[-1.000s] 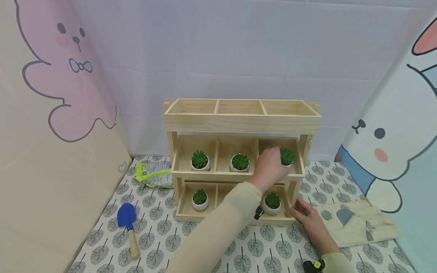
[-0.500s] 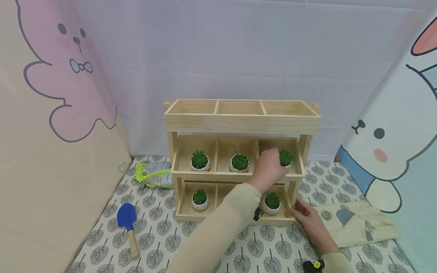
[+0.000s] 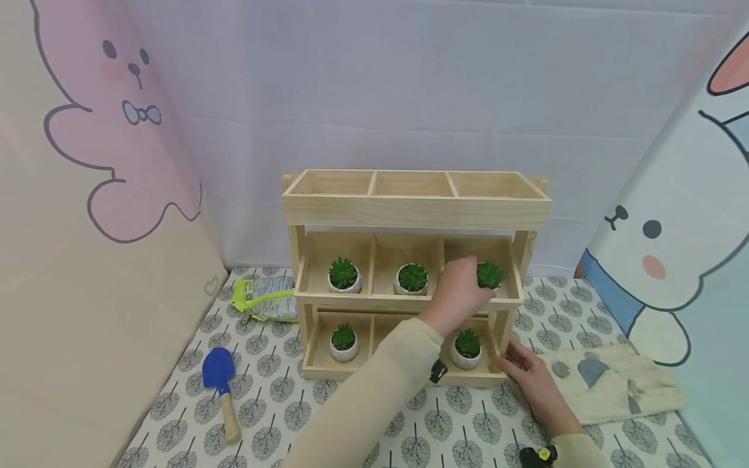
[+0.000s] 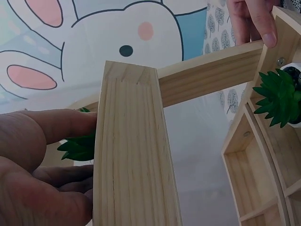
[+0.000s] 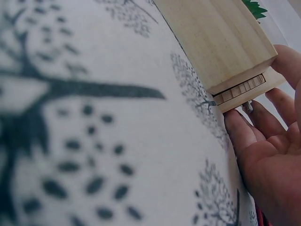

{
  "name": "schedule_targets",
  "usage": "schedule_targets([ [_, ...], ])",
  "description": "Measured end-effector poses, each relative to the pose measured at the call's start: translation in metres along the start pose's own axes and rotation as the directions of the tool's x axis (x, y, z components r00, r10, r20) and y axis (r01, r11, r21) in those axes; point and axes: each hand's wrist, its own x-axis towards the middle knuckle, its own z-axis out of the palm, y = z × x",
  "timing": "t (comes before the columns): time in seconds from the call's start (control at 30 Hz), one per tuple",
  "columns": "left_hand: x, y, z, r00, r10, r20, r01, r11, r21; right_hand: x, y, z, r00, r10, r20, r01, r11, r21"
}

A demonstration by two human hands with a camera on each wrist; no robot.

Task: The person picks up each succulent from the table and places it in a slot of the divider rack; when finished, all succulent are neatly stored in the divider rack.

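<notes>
At the right compartment of the middle tier, my left hand [image 3: 459, 291] holds a small potted succulent [image 3: 489, 275] with green leaves. Its white pot is mostly covered by the hand; in the left wrist view, leaves [image 4: 77, 147] show between thumb and fingers, partly behind a wooden board. My right hand [image 3: 534, 383] grips the lower right corner of the three-tier wooden plant stand [image 3: 415, 211]. In the right wrist view its thumb and fingers [image 5: 249, 127] lie around the end of the wood. Another succulent [image 3: 467, 344] stands in the bottom tier below my left hand.
Two potted succulents [image 3: 344, 275] [image 3: 412, 278] stand in the middle tier, another [image 3: 343, 342] at bottom left. A blue trowel [image 3: 219, 370] and a green-and-silver bag [image 3: 266, 299] lie left of the stand. A folded cream cloth item [image 3: 608, 383] lies right, on the tree-patterned tablecloth [image 3: 281, 416].
The held succulent has shifted slightly left and lower within the right middle compartment, together with my left hand. My right hand stays at the stand's corner.
</notes>
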Motion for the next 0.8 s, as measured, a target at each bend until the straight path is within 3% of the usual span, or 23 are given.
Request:
schedule_targets([
  [0.3,-0.005,-0.002,-0.004,1.0,0.008,0.015,-0.008,1.0,-0.001,0.003,0.001,-0.001,1.0,-0.005,-0.007,0.005,1.0,-0.008],
  [0.47,-0.012,-0.007,-0.002,0.997,0.069,0.015,-0.069,0.998,-0.005,0.003,0.001,-0.003,1.0,0.017,-0.009,-0.017,1.0,-0.009],
  [0.63,-0.03,-0.015,-0.003,0.991,0.135,0.005,-0.135,0.989,-0.059,0.004,0.003,-0.005,0.999,0.032,-0.003,-0.032,0.999,-0.001],
  [0.8,-0.062,-0.026,-0.01,0.986,0.167,-0.014,-0.168,0.976,-0.139,0.004,0.004,-0.003,0.999,0.045,-0.012,-0.045,0.999,0.001],
])
